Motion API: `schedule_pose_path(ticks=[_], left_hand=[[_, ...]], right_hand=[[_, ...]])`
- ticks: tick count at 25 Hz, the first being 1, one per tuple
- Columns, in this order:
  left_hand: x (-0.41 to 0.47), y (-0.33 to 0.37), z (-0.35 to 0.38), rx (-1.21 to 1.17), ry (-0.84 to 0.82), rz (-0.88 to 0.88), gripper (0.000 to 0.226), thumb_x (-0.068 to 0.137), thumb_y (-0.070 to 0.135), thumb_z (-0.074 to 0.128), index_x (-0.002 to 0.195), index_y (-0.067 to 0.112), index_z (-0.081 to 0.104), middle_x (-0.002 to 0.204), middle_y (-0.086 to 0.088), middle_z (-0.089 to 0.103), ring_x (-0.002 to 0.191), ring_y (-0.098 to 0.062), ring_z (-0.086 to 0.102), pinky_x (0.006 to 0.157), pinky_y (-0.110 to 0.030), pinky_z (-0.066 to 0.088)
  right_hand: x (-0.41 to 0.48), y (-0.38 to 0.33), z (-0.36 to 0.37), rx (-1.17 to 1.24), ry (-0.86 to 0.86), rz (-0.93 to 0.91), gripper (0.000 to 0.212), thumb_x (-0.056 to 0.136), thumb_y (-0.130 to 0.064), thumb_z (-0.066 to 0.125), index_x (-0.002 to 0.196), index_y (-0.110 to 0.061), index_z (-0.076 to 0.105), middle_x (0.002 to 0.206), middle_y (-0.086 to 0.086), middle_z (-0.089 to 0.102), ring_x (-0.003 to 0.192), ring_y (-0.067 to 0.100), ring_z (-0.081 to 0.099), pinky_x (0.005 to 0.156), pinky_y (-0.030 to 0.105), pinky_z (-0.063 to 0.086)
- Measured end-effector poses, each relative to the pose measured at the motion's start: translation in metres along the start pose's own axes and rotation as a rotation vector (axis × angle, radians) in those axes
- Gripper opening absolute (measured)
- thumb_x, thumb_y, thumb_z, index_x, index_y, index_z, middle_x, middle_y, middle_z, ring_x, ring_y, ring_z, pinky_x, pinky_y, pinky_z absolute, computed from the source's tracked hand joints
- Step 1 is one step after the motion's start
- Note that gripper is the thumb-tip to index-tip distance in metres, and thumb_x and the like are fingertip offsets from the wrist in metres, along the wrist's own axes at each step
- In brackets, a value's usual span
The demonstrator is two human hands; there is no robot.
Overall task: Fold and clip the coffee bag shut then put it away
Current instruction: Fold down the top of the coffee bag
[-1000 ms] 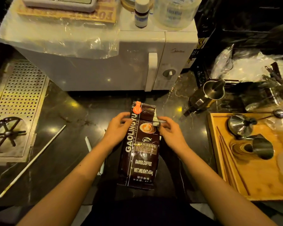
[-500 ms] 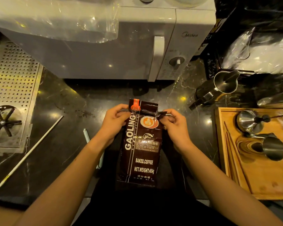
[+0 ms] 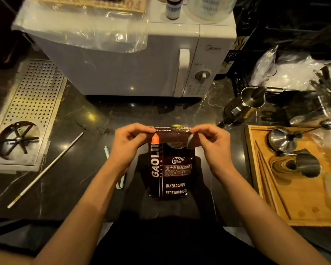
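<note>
Dark marble counter (image 3: 80,184), dim warm light, white microwave (image 3: 134,64) at the far side, perforated drip tray (image 3: 33,104) on the left, wooden tray (image 3: 302,203) with steel pitchers on the right. Coffee bag (image 3: 170,169) lies flat on the counter at centre near the person, label up, top end pointing far. Left hand (image 3: 128,144) and right hand (image 3: 212,144) each pinch a corner of the folded-over top strip, fingers closed tight on the bag material, fold rolled toward the label. Fold looks in progress, not clipped. Pale clip-like piece (image 3: 120,180) lies just left of the bag, partly under the left forearm; cannot tell for sure that it is the clip. Risks: stiff foil springs back open if either pinch lets go to reach for a clip; uneven roll leaves one corner gaping; pressing trapped air could puff the bag and undo the crease. Long white stick (image 3: 46,169) on the left sits clear of the work.
</note>
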State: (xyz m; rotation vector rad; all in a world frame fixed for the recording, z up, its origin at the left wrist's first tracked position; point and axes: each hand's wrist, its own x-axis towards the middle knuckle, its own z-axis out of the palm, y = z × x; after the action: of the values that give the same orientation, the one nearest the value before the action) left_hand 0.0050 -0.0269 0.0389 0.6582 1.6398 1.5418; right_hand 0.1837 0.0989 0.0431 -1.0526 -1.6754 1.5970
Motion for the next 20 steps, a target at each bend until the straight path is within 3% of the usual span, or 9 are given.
schedule_pose_path(ticks=[2,5,8,11,15,18,20], left_hand=[[-0.014,0.005,0.001,-0.023,-0.015,0.021,0.049,0.089,-0.013,0.048,0.075,0.023,0.078,0.078,0.006,0.076,0.078,-0.006,0.07,0.071,-0.017,0.052],[-0.034,0.007,0.0,-0.042,-0.034,0.055,0.029,0.087,0.013,0.049,0.082,0.021,0.077,0.089,0.002,0.075,0.089,-0.019,0.066,0.075,-0.029,0.05],[-0.051,0.011,0.006,0.041,-0.078,0.116,0.003,0.087,0.013,0.067,0.089,0.013,0.069,0.083,0.011,0.072,0.08,-0.005,0.066,0.067,-0.019,0.05],[-0.059,0.012,0.011,0.036,-0.07,0.114,0.013,0.082,0.005,0.071,0.09,0.013,0.065,0.088,0.006,0.07,0.084,-0.007,0.068,0.069,-0.025,0.055],[-0.065,0.007,0.016,0.074,-0.045,0.135,0.035,0.084,0.007,0.071,0.113,0.024,0.061,0.104,-0.005,0.07,0.101,-0.018,0.068,0.087,-0.038,0.056],[-0.068,0.006,0.026,0.086,-0.003,0.145,0.042,0.084,0.01,0.072,0.122,0.027,0.06,0.103,0.0,0.071,0.099,-0.016,0.069,0.084,-0.034,0.057],[-0.067,0.006,0.036,0.145,0.061,0.17,0.031,0.08,0.014,0.076,0.108,0.024,0.067,0.092,0.012,0.071,0.089,-0.006,0.068,0.077,-0.024,0.055]], right_hand=[[-0.015,-0.004,-0.003,-0.004,0.008,-0.038,0.04,0.086,0.016,0.053,0.081,-0.019,0.072,0.08,-0.016,0.075,0.082,0.004,0.07,0.075,0.021,0.057],[-0.035,-0.006,-0.007,-0.012,0.034,-0.057,0.039,0.088,0.01,0.053,0.082,-0.023,0.075,0.083,-0.015,0.076,0.087,0.007,0.07,0.081,0.027,0.057],[-0.051,-0.012,-0.01,0.018,0.032,-0.07,0.03,0.087,-0.001,0.055,0.084,-0.024,0.075,0.083,-0.013,0.076,0.088,0.006,0.069,0.079,0.025,0.057],[-0.066,-0.016,-0.006,-0.004,0.037,-0.089,0.018,0.086,-0.005,0.069,0.084,-0.022,0.073,0.077,-0.011,0.072,0.077,0.005,0.066,0.07,0.025,0.056],[-0.074,-0.015,0.003,0.02,0.069,-0.07,0.021,0.082,-0.008,0.075,0.09,-0.024,0.064,0.08,-0.003,0.066,0.076,0.015,0.064,0.07,0.034,0.056],[-0.074,-0.014,0.009,-0.002,0.061,-0.079,0.029,0.085,-0.006,0.071,0.103,-0.027,0.062,0.093,-0.002,0.065,0.089,0.012,0.066,0.083,0.029,0.056],[-0.073,-0.012,0.013,-0.042,0.052,-0.087,0.021,0.088,-0.005,0.068,0.099,-0.023,0.065,0.096,-0.001,0.067,0.091,0.012,0.066,0.085,0.033,0.055]])
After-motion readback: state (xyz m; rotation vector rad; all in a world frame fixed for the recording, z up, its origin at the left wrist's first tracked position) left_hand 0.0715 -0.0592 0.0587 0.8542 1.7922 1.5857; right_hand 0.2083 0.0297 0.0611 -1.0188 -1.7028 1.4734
